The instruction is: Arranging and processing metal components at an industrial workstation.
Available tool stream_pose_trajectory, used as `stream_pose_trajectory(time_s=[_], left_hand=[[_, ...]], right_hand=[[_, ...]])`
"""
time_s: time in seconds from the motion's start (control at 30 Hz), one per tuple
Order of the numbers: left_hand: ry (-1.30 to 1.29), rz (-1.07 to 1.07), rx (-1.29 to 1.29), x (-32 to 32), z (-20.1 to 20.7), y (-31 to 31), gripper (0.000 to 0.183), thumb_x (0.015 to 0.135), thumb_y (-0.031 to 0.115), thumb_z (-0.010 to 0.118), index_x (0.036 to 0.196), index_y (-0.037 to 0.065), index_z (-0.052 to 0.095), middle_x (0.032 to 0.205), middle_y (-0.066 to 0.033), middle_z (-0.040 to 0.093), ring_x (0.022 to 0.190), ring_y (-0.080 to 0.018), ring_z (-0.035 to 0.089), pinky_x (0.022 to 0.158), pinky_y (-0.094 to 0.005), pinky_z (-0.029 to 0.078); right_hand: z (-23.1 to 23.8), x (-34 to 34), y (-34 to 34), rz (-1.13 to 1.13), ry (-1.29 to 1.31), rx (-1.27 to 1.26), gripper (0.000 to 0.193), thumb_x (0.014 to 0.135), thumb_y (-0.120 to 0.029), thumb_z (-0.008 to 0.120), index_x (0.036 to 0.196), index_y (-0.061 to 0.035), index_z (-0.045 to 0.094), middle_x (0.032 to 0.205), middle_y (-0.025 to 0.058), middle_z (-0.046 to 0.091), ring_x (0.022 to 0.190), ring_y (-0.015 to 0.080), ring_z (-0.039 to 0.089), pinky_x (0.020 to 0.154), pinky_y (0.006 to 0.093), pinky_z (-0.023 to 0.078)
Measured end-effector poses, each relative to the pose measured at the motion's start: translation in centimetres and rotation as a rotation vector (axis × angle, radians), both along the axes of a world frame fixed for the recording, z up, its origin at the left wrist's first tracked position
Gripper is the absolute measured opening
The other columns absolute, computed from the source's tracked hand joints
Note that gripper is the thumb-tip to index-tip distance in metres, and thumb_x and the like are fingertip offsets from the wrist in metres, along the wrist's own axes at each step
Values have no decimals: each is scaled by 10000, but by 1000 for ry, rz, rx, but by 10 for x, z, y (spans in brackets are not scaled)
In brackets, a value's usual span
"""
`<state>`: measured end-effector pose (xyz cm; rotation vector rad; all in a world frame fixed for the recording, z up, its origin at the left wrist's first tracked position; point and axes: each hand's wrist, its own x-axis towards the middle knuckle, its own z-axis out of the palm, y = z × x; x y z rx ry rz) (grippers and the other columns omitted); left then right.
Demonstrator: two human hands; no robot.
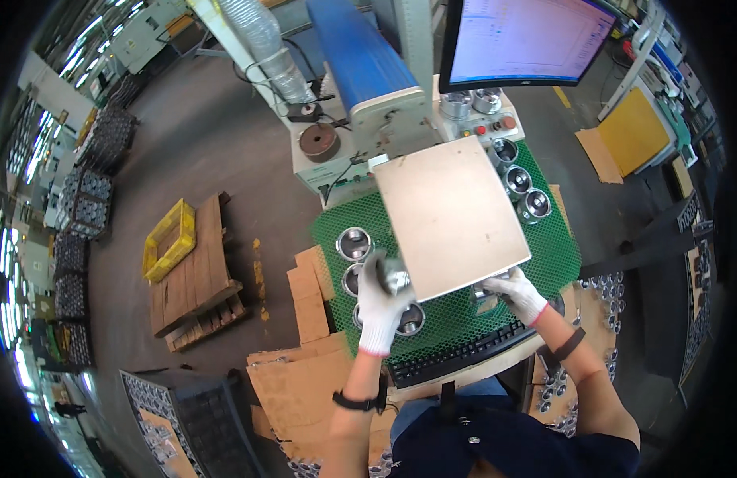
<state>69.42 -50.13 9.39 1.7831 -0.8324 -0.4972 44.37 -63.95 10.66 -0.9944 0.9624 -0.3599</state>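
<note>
I log the left hand [379,303] curled round a metal cup [397,280], leftward of the panel [452,215]. Right hand [518,293] grips a second cup [482,294] below it.

Wide downward view, head height

- The metal cups [536,205] are finished in shiny silver, their insides shaded grey to black.
- The left grip [382,296] and the right grip [517,291] are gloved in white, edged with pink at the cuffs.
- The mat [344,217] is coloured green and patterned with mesh.
- The panel [452,219] is finished in pale beige.
- The machine cover [360,52] is coloured blue.
- The screen [528,40] is tinted lilac and framed in black.
- The keyboard [460,352] is coloured black.
- The crate [172,256] is coloured yellow.
</note>
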Motion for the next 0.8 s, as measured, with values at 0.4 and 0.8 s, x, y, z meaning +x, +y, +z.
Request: stream_pose_trajectory(time_s=[0.4,0.8], left_hand=[[809,331,142,-88,-5,250,884,692,100,892,1413,-55,406,1313,-151,534,1208,-219,544,1020,-342,481],[927,564,78,-113,-25,315,917,662,20,891,1424,-64,387,1344,-150,507,1243,-202,507,1008,-316,468]], right_hand=[[-90,131,-19,693,140,-966,655,949,-524,544,1502,-205,397,1524,78,452,1375,331,441,1153,459,355],[-43,146,-10,772,303,-1123,815,651,-283,852,1348,-88,477,1298,202,505,1244,398,500,1052,457,458]])
